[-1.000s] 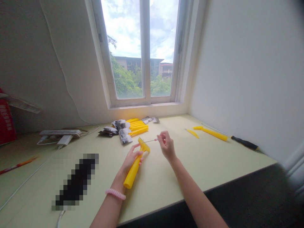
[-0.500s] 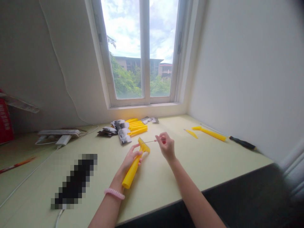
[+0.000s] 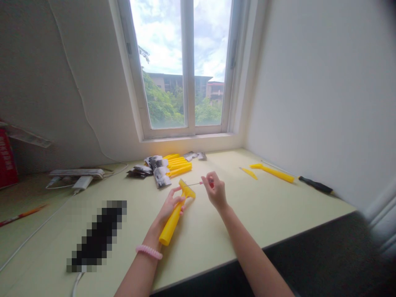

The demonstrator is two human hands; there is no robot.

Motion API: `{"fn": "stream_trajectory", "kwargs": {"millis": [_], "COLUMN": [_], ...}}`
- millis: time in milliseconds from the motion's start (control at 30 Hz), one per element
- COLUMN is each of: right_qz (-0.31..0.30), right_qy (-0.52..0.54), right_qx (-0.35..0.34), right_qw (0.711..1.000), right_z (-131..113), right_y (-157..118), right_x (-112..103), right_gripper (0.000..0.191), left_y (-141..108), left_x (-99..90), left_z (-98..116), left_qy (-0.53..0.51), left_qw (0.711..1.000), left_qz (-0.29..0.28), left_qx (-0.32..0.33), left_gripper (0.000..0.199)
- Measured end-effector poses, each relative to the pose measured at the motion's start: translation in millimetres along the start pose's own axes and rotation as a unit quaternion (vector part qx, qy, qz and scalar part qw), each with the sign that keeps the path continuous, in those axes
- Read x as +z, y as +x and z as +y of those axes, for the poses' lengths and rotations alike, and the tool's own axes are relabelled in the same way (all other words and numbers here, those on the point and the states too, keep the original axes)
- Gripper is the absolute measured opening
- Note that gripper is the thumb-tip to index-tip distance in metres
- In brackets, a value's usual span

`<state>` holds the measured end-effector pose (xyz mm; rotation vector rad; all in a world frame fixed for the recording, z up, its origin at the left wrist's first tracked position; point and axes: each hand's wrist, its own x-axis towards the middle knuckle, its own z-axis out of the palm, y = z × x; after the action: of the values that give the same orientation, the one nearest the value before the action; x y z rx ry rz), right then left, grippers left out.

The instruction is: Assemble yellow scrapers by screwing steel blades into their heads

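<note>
My left hand point(image 3: 171, 206) is closed around a yellow scraper point(image 3: 172, 222) near its head, with the thick handle pointing down toward me. In my right hand point(image 3: 215, 190) is a small screwdriver point(image 3: 194, 183) with a red handle, mostly hidden by the fingers. Its thin metal shaft reaches left to the scraper's head; whether the tip sits in a screw is too small to tell. Beyond my hands lie several yellow scrapers point(image 3: 181, 167) with grey-and-black packets point(image 3: 161, 177) over their heads.
At right lie a loose yellow blade-shaped piece point(image 3: 249, 173), another yellow scraper point(image 3: 274, 173) and a long black-handled screwdriver point(image 3: 315, 185). A power strip point(image 3: 82, 173) with cables is at left. A pixelated dark object point(image 3: 99, 237) lies nearer. The table's front edge point(image 3: 198, 278) runs below my arms.
My right hand has shifted very slightly, with its fingers turned a little around the screwdriver handle. My left hand and the scraper look the same.
</note>
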<state>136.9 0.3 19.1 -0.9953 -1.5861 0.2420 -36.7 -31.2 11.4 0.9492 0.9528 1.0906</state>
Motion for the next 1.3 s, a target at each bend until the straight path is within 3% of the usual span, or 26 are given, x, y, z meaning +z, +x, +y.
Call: {"fn": "stream_trajectory", "kwargs": {"millis": [233,433,733,1300], "right_qz": [0.009,0.001,-0.004,-0.02], "right_qy": [-0.018,0.003,-0.007,0.032], "right_qx": [-0.046,-0.017,-0.043,-0.007], "right_qw": [0.999,1.0,0.999,0.999], "right_z": [2.1,1.1,0.1,-1.7], "right_y": [1.6,1.7,2.7,4.0], "right_x": [-0.4,0.2,-0.1,-2.4], "right_gripper": [0.006,0.004,0.006,0.017], "left_y": [-1.1,1.6,3.3,4.1], "left_x": [1.1,1.7,1.5,0.5], "left_z": [0.8,0.2,-1.4,-1.1], "left_qy": [0.007,0.018,0.025,0.007], "left_qw": [1.0,1.0,1.0,1.0], "left_qz": [-0.001,0.002,0.007,0.002], "left_qx": [-0.001,0.008,0.015,-0.001], "left_gripper": [0.055,0.049,0.053,0.055]}}
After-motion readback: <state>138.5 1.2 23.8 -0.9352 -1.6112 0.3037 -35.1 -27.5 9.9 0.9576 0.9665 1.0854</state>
